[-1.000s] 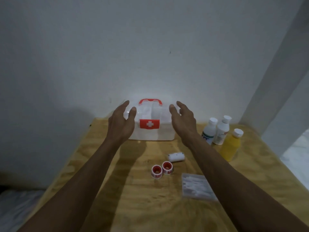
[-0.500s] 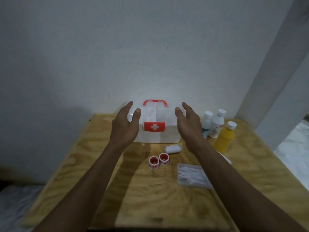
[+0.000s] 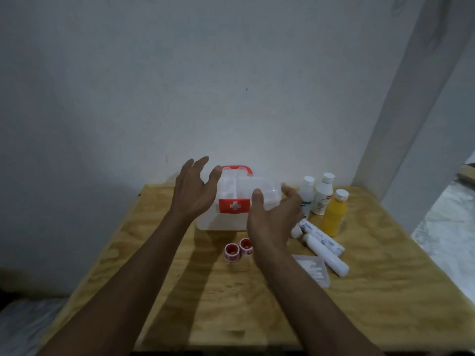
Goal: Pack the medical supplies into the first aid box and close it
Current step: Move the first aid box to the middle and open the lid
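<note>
A white first aid box (image 3: 226,222) with a red handle and a red cross label stands shut at the back of the wooden table (image 3: 385,291). My left hand (image 3: 194,192) hovers open by its left side. My right hand (image 3: 275,217) is open in front of its right half, covering that corner. Two red tape rolls (image 3: 237,250) lie in front of the box. Two white bottles (image 3: 317,197) and a yellow bottle (image 3: 334,217) stand to its right. Two white bandage rolls (image 3: 322,244) and a clear packet of swabs (image 3: 316,271) lie nearby.
A grey wall rises directly behind the table. A white pillar (image 3: 401,111) stands at the back right. The table's right edge drops to a pale marble floor (image 3: 452,232). Its front and left edges are close to my arms.
My right hand has come toward me and lower, now in front of the box's right half. The left hand has stayed at the box's left side. The camera view has shifted.
</note>
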Tool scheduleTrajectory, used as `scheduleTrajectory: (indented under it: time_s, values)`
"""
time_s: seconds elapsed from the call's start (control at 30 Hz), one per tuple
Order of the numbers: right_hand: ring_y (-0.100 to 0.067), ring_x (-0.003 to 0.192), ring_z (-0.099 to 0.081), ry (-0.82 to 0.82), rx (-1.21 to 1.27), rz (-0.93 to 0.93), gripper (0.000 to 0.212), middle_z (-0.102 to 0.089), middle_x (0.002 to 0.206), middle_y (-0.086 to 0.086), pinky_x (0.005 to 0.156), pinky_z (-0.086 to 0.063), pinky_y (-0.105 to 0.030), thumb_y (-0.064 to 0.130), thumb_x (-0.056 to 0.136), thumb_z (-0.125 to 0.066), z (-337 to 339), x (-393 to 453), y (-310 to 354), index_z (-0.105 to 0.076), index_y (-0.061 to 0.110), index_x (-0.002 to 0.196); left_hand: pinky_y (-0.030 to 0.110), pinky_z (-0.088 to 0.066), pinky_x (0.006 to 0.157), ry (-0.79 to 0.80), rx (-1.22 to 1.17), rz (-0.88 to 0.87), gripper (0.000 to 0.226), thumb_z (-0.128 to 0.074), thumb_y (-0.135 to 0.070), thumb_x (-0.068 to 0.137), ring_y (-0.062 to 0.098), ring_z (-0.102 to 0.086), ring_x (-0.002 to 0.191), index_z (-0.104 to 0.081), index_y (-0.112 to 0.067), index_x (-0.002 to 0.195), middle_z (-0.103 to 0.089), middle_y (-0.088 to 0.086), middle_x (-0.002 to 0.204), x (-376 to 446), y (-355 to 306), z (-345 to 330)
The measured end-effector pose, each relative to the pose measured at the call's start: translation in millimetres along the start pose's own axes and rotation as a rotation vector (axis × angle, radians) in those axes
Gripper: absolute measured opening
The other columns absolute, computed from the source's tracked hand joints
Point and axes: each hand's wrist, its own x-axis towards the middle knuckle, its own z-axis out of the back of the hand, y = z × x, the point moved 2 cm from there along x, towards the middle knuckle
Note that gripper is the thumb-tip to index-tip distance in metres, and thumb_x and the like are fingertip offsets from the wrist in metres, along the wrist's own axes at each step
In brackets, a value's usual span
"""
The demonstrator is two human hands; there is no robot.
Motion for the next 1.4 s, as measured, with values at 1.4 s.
scheduleTrajectory:
  time_s: [1.4]
  values:
    - [-0.023,0.107,-0.057,0.644,-0.630,0.929,0.023,-0.064,0.118,-0.010,0.087,-0.042,-0.027,0.023,0.097,-0.056,-3,42,18,-0.059,0.010,0.114,0.049,-0.030,0.112,0.014,-0.066,0.039,0.065,-0.036,-0.062,0.094,0.029,-0.034,0.142,-0.035,-0.023,0.147,-0.035,0.005,0.156,-6,13,-6]
